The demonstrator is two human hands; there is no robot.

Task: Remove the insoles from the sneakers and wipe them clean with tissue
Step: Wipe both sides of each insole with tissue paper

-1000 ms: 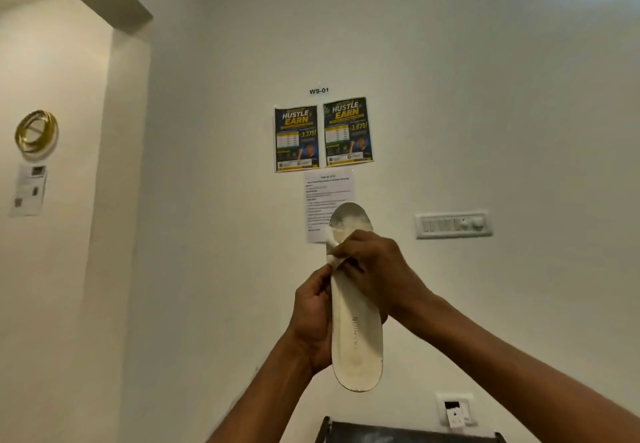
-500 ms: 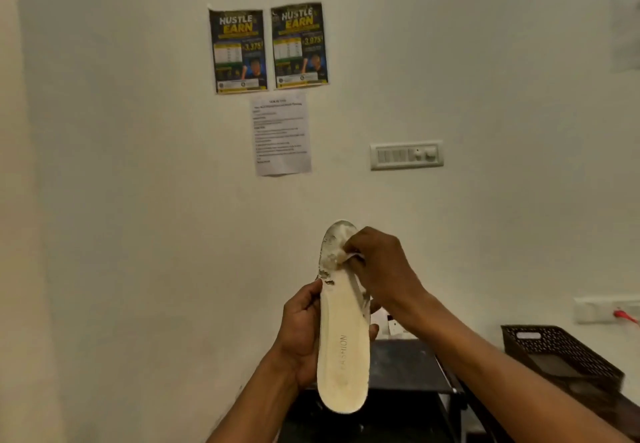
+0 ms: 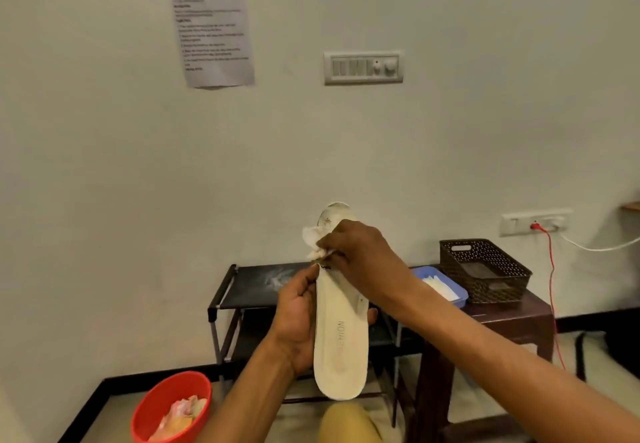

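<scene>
A cream insole (image 3: 341,345) stands upright in front of me, heel end down and toe end up. My left hand (image 3: 298,324) grips it along its left edge, the thumb on the front face. My right hand (image 3: 360,262) pinches a crumpled white tissue (image 3: 313,243) and presses it against the insole's dirty toe part. No sneakers are in view.
A black rack (image 3: 239,290) stands against the wall behind the insole. To its right a dark table (image 3: 512,314) carries a blue tray of tissues (image 3: 446,288) and a brown basket (image 3: 485,271). A red bucket (image 3: 169,408) with used paper sits on the floor at lower left. A red cable (image 3: 552,286) hangs from a wall socket.
My head has tilted down, so the posters slid out of the top and the rack, table and bucket came into view. My right hand's tissue shifted slightly left on the insole's toe part.
</scene>
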